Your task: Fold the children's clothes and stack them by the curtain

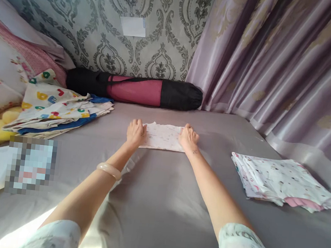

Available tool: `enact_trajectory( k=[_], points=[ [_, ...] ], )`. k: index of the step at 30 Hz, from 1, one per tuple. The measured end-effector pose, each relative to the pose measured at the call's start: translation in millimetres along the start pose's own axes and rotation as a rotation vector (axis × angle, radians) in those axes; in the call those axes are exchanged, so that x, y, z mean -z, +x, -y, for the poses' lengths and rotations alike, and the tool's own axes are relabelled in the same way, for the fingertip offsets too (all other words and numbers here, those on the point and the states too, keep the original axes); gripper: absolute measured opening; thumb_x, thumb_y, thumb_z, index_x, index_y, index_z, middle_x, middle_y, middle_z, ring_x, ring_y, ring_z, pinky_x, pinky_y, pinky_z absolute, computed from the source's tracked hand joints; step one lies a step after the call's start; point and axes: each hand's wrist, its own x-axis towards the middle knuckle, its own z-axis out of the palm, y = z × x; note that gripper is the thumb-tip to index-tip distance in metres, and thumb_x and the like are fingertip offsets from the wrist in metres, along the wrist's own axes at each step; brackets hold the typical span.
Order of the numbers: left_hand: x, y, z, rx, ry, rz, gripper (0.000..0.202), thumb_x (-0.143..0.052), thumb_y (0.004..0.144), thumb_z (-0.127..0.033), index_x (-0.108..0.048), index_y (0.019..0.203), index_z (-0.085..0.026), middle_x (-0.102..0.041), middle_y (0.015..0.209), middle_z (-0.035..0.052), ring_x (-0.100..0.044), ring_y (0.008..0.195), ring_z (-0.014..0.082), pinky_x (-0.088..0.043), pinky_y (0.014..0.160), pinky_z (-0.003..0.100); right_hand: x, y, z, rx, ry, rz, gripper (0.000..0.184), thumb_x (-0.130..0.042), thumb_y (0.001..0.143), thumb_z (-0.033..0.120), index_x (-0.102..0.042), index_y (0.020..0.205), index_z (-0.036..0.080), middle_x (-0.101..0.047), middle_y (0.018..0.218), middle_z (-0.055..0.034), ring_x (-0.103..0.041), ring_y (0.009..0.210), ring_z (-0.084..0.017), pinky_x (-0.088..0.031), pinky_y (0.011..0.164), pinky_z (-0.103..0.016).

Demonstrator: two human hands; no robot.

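Observation:
A small folded white cloth with a faint pink print [162, 136] lies flat on the grey bed sheet [156, 202] ahead of me. My left hand [135, 131] rests on its left end with the fingers curled over the edge. On the cloth's right end sits my right hand [188, 137], fingers bent down onto the fabric. Both arms reach straight forward, and a pale bangle [109, 169] circles my left wrist.
A stack of folded printed cloths [281, 181] lies at the right. A loose pile of colourful letter-print fabric [56, 107] and pillows sit at the left. A black and pink rolled bag [136, 89] lies along the wall. Purple curtains [279, 65] hang at the right.

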Motion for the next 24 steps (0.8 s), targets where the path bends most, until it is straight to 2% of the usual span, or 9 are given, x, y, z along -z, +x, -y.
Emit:
enact_trajectory(
  k=[2, 4, 7, 9, 13, 24],
  points=[
    [-4.1, -6, -12, -0.12, -0.016, 0.041, 0.036, -0.035, 0.098, -0.03, -0.051, 0.125, -0.012, -0.056, 0.129, 0.0189, -0.052, 0.121, 0.0289, -0.043, 0.099, 0.042, -1, -9, 14, 0.161, -0.005, -0.025, 0.033, -0.036, 0.098, 0.024, -0.055, 0.12, 0.009, -0.063, 0.119, -0.0217, -0.06, 0.111, -0.029, -0.042, 0.095, -0.04],
    [-8.3, -11, -24, -0.2, -0.042, 0.094, 0.038, -0.034, 0.098, -0.026, -0.048, 0.131, -0.013, -0.052, 0.137, 0.0176, -0.046, 0.129, 0.0269, -0.04, 0.105, 0.041, -7, -16, 28, 0.36, 0.021, 0.007, 0.037, -0.033, 0.098, 0.023, -0.054, 0.127, 0.011, -0.058, 0.13, -0.0197, -0.053, 0.123, -0.028, -0.035, 0.105, -0.042],
    [-11.4, -16, -37, -0.189, -0.047, 0.195, 0.046, -0.031, 0.097, -0.02, -0.041, 0.14, -0.009, -0.042, 0.149, 0.0182, -0.032, 0.142, 0.027, -0.03, 0.113, 0.042, -20, -22, 41, 0.55, 0.058, 0.113, 0.048, -0.029, 0.098, 0.022, -0.043, 0.143, 0.013, -0.041, 0.151, -0.0137, -0.032, 0.141, -0.026, -0.019, 0.116, -0.047],
    [-11.5, -16, -41, -0.161, -0.038, 0.256, 0.049, -0.028, 0.096, -0.019, -0.037, 0.143, -0.007, -0.036, 0.153, 0.0177, -0.026, 0.145, 0.028, -0.026, 0.115, 0.045, -28, -22, 45, 0.583, 0.066, 0.188, 0.052, -0.026, 0.098, 0.023, -0.036, 0.148, 0.014, -0.031, 0.157, -0.0099, -0.021, 0.146, -0.025, -0.011, 0.118, -0.05],
    [-13.0, -13, -40, -0.161, -0.031, 0.286, 0.051, -0.026, 0.097, -0.02, -0.035, 0.146, -0.009, -0.034, 0.155, 0.0149, -0.024, 0.146, 0.0284, -0.023, 0.116, 0.048, -38, -20, 47, 0.585, 0.076, 0.252, 0.055, -0.021, 0.099, 0.027, -0.033, 0.151, 0.013, -0.026, 0.159, -0.0071, -0.018, 0.148, -0.023, -0.009, 0.119, -0.051],
    [-27.9, -13, -24, -0.192, 0.045, 0.2, 0.052, -0.025, 0.1, -0.036, -0.041, 0.145, -0.015, -0.04, 0.152, 0.013, -0.031, 0.143, 0.0289, -0.023, 0.116, 0.05, -47, -22, 41, 0.565, 0.063, 0.186, 0.054, -0.023, 0.099, 0.03, -0.035, 0.15, 0.015, -0.028, 0.159, -0.0075, -0.021, 0.147, -0.023, -0.012, 0.119, -0.047]
  ],
)
